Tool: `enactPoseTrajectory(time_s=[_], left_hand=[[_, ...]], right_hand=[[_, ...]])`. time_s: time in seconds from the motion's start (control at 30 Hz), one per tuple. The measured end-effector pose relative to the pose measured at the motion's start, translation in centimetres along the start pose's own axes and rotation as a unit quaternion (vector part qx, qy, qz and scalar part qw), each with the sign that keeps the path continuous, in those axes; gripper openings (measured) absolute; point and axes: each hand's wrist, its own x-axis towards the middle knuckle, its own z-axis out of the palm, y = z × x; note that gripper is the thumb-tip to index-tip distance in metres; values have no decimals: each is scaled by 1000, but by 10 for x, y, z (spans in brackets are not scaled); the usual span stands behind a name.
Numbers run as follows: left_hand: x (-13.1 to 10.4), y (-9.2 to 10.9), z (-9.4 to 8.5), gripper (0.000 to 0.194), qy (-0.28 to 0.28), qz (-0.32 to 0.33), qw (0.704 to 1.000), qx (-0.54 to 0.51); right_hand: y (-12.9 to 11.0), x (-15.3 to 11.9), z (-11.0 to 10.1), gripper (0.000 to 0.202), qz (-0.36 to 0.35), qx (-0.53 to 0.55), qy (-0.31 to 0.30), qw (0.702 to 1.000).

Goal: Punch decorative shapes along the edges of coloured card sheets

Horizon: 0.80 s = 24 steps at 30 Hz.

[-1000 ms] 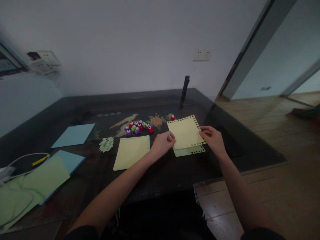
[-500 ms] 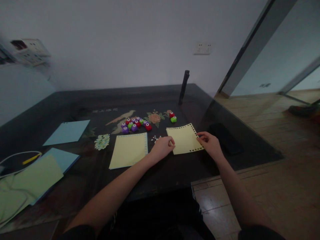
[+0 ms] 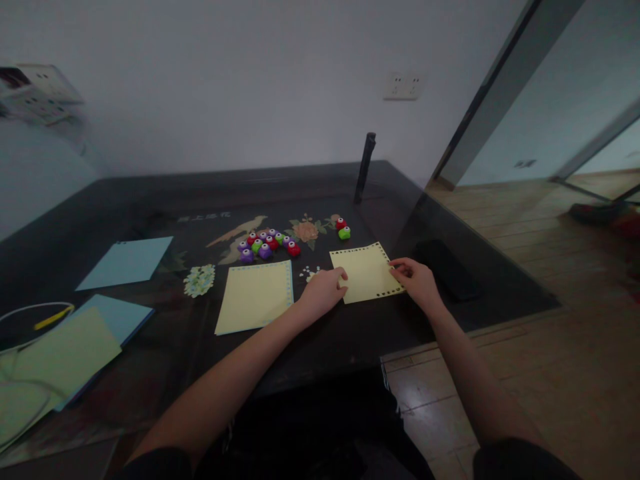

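A sheet of yellow paper [image 3: 364, 273] with rows of small punched holes along its top, right and bottom edges lies on the dark table in front of me. My left hand [image 3: 325, 291] is at its left edge, fingers curled, the thumb and forefinger closed around that side. At the right edge, my right hand [image 3: 416, 283] pinches the paper between thumb and fingers. To the left lies a yellow sheet [image 3: 255, 297] over a blue one, with a patterned strip along its top and right sides.
Several red, green and purple craft punches [image 3: 265, 247] cluster behind the papers. A red punch [image 3: 341, 223] and a green punch [image 3: 345, 233] sit apart. Blue sheets [image 3: 127, 262], more yellow sheets [image 3: 75, 347] and a cable lie left. A black phone-like slab [image 3: 447, 270] lies right.
My view has shifted slightly, so the things appear a little farther left and higher. The held yellow paper seems to lie flatter. Both hands stay at its edges.
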Motion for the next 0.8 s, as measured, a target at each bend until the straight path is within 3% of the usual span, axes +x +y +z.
enactPoseTrajectory(time_s=[0.23, 0.43, 0.8], left_hand=[[-8, 3, -2, 19, 18, 20, 999, 21], [-13, -2, 3, 21, 75, 104, 991, 41], [-15, -1, 6, 30, 56, 105, 990, 74]], right_hand=[[1, 1, 1, 26, 1, 4, 5, 1000], [3, 1, 2, 27, 3, 8, 7, 1000], [0, 0, 0, 25, 7, 2, 5, 1000]])
